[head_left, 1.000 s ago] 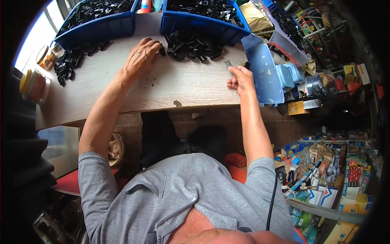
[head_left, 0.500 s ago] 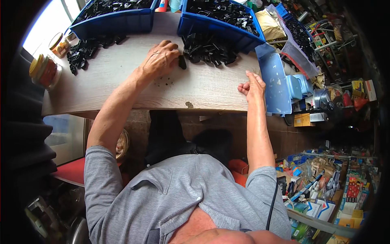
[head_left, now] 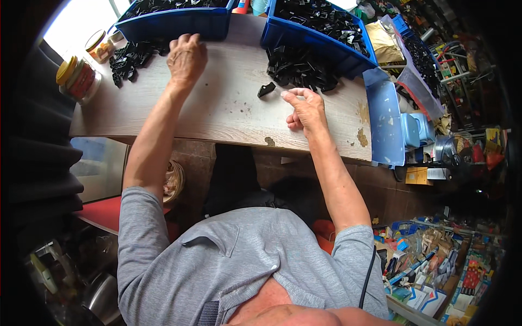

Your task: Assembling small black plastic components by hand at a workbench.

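My left hand [head_left: 186, 58] is over the tabletop beside a small pile of black plastic parts [head_left: 129, 62], near the left blue bin [head_left: 179, 26]. Its fingers curl downward and closed, and their tips and anything in them are hidden. My right hand [head_left: 307, 111] is closed in front of a larger heap of black plastic parts [head_left: 302, 68]. Thumb and forefinger press together there; I cannot make out what, if anything, they hold. A single black plastic part [head_left: 266, 89] lies on the table just left of those fingertips.
The right blue bin [head_left: 321, 46], full of black parts, stands behind the heap. Lidded jars [head_left: 81, 81] are at the table's left edge. A translucent blue plastic sheet [head_left: 386, 119] borders the right end. Crowded shelves [head_left: 424, 266] fill the right side.
My left hand has moved left, away from the single black part to beside the small pile. My right hand has moved left, close to that part. The view has shifted slightly.
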Demonstrator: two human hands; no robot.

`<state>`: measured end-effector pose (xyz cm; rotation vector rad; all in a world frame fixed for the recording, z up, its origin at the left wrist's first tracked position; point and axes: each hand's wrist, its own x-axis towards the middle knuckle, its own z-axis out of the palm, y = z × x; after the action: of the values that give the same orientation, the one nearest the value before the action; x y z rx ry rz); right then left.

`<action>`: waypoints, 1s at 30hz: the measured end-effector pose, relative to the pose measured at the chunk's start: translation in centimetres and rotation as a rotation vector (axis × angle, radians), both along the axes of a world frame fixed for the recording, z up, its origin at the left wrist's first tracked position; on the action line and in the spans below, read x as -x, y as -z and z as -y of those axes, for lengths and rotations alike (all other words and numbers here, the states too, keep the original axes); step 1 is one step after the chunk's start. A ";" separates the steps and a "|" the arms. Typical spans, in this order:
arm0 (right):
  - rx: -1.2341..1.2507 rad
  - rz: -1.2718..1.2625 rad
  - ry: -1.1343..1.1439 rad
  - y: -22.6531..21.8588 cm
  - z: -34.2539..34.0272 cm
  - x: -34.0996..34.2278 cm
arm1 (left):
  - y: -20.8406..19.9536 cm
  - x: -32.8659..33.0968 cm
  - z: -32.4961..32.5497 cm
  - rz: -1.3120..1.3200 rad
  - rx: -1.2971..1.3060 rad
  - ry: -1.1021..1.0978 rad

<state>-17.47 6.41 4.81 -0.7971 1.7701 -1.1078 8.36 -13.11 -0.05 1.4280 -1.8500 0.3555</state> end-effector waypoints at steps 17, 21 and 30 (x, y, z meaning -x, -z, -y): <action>-0.106 -0.079 -0.043 -0.2 4.1 -4.1 | 2.4 -4.3 3.6 -0.132 -0.116 0.119; -0.067 -0.087 -0.056 0.6 4.3 -4.1 | 1.3 -3.4 2.4 -0.323 -0.234 0.080; -0.001 -0.111 -0.096 1.1 4.2 -4.7 | 0.7 -5.1 0.2 -0.283 -0.413 0.009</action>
<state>-12.77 2.25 3.73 -0.9493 1.8038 -1.0158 13.50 -13.36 -0.74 1.6420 -1.7554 -0.2405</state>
